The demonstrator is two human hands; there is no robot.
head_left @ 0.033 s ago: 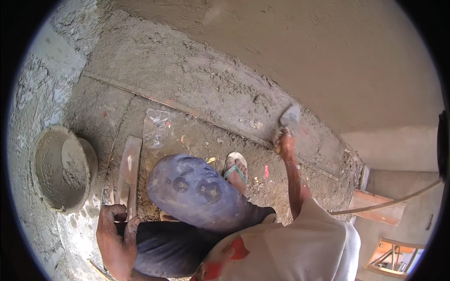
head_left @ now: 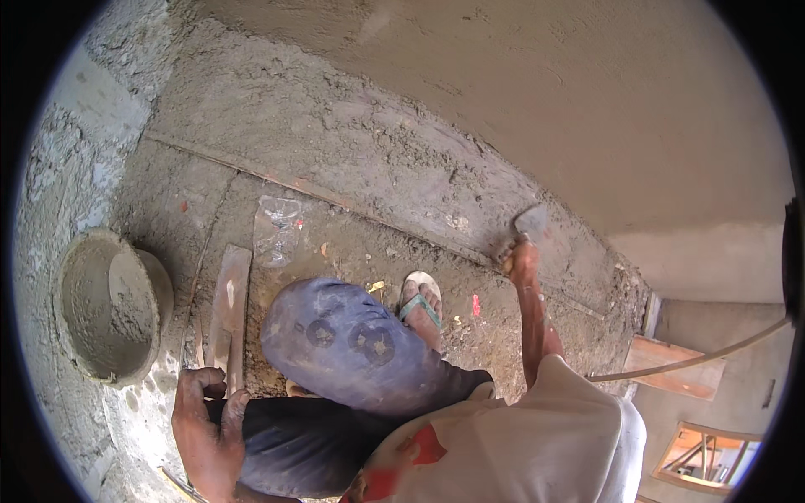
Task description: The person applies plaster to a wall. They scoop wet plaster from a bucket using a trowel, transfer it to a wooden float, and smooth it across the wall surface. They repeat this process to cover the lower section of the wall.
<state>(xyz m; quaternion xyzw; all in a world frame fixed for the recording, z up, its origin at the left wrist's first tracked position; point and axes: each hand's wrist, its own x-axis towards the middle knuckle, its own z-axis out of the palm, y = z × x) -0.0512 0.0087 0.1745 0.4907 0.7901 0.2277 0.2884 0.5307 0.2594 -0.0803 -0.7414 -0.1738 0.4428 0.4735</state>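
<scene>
My right hand (head_left: 523, 258) is closed around the handle of a trowel (head_left: 531, 220). Its grey blade rests on or just over a rough band of wet mortar (head_left: 402, 159), close to the lower edge of the smooth plastered wall (head_left: 587, 101). My left hand (head_left: 205, 427) hovers or rests by my dark-trousered knee, its fingers loosely bent and the thumb apart, with no object seen in it. Just past those fingertips lies a wooden board (head_left: 231, 289) with a narrower strip of wood on it; whether they touch I cannot tell.
A round bucket (head_left: 161, 289) with mortar inside stands at the left. A thin wooden strip (head_left: 310, 189) borders the mortar band. Clear plastic (head_left: 277, 230) and small scraps litter the ground near my sandalled foot (head_left: 422, 306). A hose-like curved rod (head_left: 696, 360) crosses at right.
My right hand has shifted slightly right and toward me with the trowel, whose blade now points more to the upper right. My left hand stays in place.
</scene>
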